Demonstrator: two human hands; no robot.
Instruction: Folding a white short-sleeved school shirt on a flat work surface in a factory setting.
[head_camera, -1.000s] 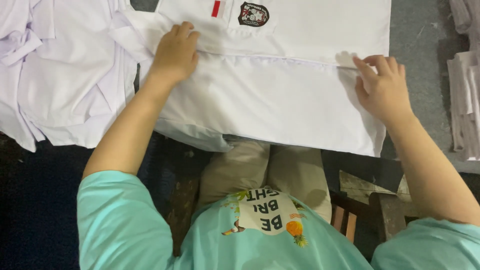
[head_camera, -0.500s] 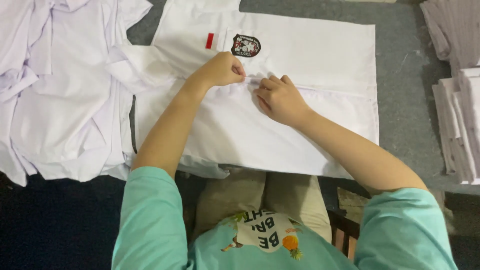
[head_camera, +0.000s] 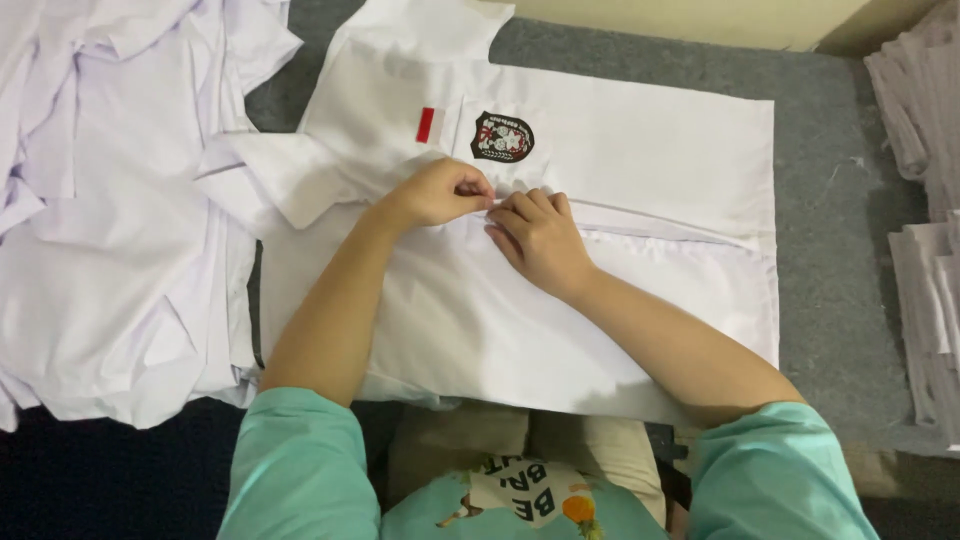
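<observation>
A white uniform shirt lies flat on the grey table, its chest pocket bearing a dark round badge with a small red-and-white flag patch just left of the badge. Both hands meet at the shirt's front placket, directly below the badge. The left hand is curled into a loose fist, thumb and fingertips pinched on the placket edge. The right hand lies just right of it, fingers bent and pressed on the same seam, its fingertips touching the left hand's. Whether a button sits between the fingers cannot be told.

A second ago the hands were well apart, the left pressing the shirt far left of the badge and the right pinching the seam near the shirt's far right edge. Half a second ago they had already come together under the badge; since then they have kept that place, the left fist closing a little tighter on the cloth. The shirt itself has not shifted on the table.

Left of the badge, a loose heap of white shirts spreads over the table's edge, one sleeve overlapping the worked shirt. Far right of the badge, stacks of folded white cloth stand along the table's side. The person wears a teal short-sleeved top.
</observation>
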